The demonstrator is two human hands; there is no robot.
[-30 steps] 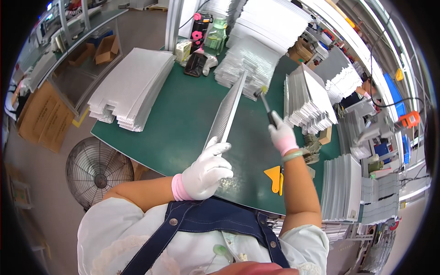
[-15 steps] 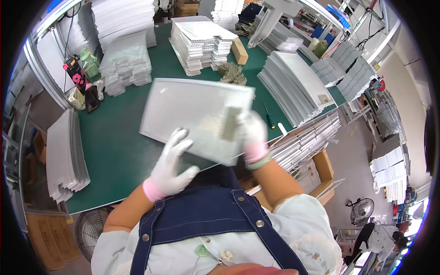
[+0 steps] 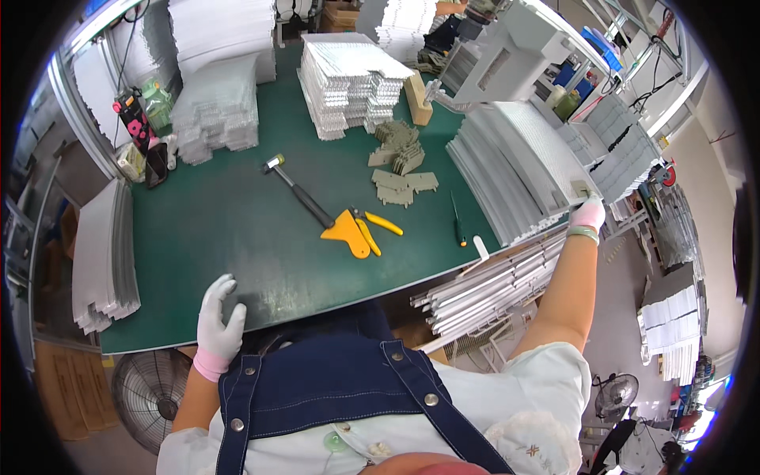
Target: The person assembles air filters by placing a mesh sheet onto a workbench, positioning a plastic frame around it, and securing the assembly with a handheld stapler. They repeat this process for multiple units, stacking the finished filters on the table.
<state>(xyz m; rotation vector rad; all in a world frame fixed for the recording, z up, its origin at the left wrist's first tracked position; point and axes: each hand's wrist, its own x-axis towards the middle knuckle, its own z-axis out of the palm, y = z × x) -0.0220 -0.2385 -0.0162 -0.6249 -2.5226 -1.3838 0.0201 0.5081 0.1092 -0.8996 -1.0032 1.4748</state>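
Observation:
My right hand (image 3: pixel 587 214), in a white glove with a pink cuff, grips the near corner of a silver-white mesh panel (image 3: pixel 538 141). That panel lies on top of a leaning stack (image 3: pixel 495 178) at the table's right edge. A small olive plate (image 3: pixel 580 188) sits at its corner by my fingertips. Over the table's near left edge, my gloved left hand (image 3: pixel 219 323) is open and holds nothing, its thumb apart from the fingers. Between the hands lie a hammer (image 3: pixel 301 194), a yellow scraper (image 3: pixel 348 235) and yellow-handled pliers (image 3: pixel 378 226).
Olive plates (image 3: pixel 404 186) lie mid-table, with a screwdriver (image 3: pixel 458 222) to their right. Panel stacks stand at the back (image 3: pixel 348 87), back left (image 3: pixel 214 111) and left (image 3: pixel 103 261). A white machine (image 3: pixel 514 59) juts in at the back right. Below are white strips (image 3: pixel 483 289).
My right hand has moved the mesh panel from mid-table to the right-hand stack, uncovering the tools and olive plates. My left hand has drawn back to the left.

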